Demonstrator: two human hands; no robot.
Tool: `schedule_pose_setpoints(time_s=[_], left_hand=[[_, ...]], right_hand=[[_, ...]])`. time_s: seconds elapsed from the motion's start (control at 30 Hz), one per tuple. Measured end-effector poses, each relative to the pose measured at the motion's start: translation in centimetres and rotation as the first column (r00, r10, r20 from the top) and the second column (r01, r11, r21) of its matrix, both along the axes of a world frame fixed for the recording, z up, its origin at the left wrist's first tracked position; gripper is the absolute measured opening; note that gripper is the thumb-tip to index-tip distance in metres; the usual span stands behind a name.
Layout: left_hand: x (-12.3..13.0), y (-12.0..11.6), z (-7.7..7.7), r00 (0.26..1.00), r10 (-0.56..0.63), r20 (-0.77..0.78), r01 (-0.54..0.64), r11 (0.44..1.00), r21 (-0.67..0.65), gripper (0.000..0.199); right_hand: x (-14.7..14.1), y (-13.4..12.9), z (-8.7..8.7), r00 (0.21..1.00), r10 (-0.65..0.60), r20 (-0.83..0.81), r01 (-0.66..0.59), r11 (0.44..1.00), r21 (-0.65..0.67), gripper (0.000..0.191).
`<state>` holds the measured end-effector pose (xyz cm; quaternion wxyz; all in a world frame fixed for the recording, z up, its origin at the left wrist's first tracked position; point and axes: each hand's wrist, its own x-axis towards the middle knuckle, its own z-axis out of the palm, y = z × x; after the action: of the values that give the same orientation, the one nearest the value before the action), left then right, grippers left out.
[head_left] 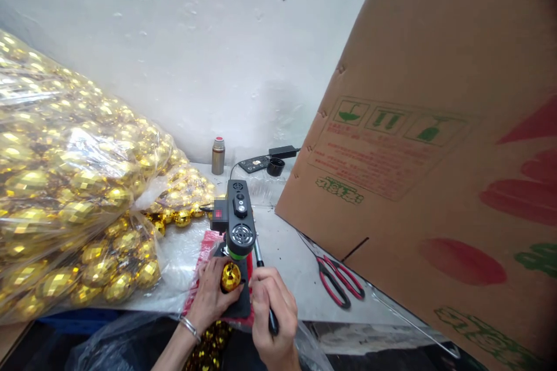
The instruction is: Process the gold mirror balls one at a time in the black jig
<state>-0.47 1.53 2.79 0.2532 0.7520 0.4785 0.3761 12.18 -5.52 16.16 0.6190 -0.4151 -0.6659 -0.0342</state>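
In the head view, my left hand [212,291] has its fingers around a shiny gold faceted ball [230,276], just below the green-ringed head of a small black press-like machine [240,217]. A silver bangle sits on that wrist. My right hand [275,313] is wrapped around the black grip of a lever [259,252] on the machine's right side. The machine's dark base [243,303] rests on red plastic. More gold balls [213,345] hang in clear plastic below the table edge.
A big clear bag of gold balls [65,185] fills the left. Red-handled scissors [339,281] lie right of the machine, beside a large cardboard box [391,127]. At the wall stand a metal flask [218,156], a black cup [275,167] and a black adapter [282,152].
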Motion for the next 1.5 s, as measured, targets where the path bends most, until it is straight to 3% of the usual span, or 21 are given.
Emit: schedule_pose_setpoints(time_s=[0.27,0.5,0.83,1.13,1.33,1.5], left_hand=[[0.7,0.0,-0.2,0.998,0.022,-0.052,-0.026,0.998,-0.063,0.041],[0.8,-0.1,-0.5,0.999,0.038,-0.013,-0.039,0.995,-0.089,0.049],[0.8,-0.2,-0.7,0.999,0.052,0.003,-0.052,0.995,-0.088,0.047],[0.9,-0.2,-0.6,0.998,0.056,-0.011,-0.057,0.993,-0.099,0.043],[0.9,-0.1,-0.5,0.998,0.056,-0.01,-0.057,0.995,-0.08,0.042],[0.9,-0.2,-0.8,0.998,0.067,-0.008,-0.068,0.994,-0.084,0.046]], right_hand=[[0.1,-0.5,-1.4,0.999,0.034,-0.04,-0.036,0.998,-0.061,0.023],[-1.3,-0.8,-4.0,0.979,-0.124,-0.164,0.112,0.99,-0.084,0.029],[-1.8,-0.6,-5.1,0.963,-0.158,-0.216,0.142,0.986,-0.088,0.03],[-2.0,-0.4,-5.6,0.959,-0.149,-0.242,0.137,0.988,-0.068,0.031],[-1.5,0.1,-7.4,0.968,-0.128,-0.215,0.139,0.99,0.035,0.03],[-2.0,0.6,-9.1,0.964,-0.196,-0.18,0.207,0.977,0.048,0.031]])
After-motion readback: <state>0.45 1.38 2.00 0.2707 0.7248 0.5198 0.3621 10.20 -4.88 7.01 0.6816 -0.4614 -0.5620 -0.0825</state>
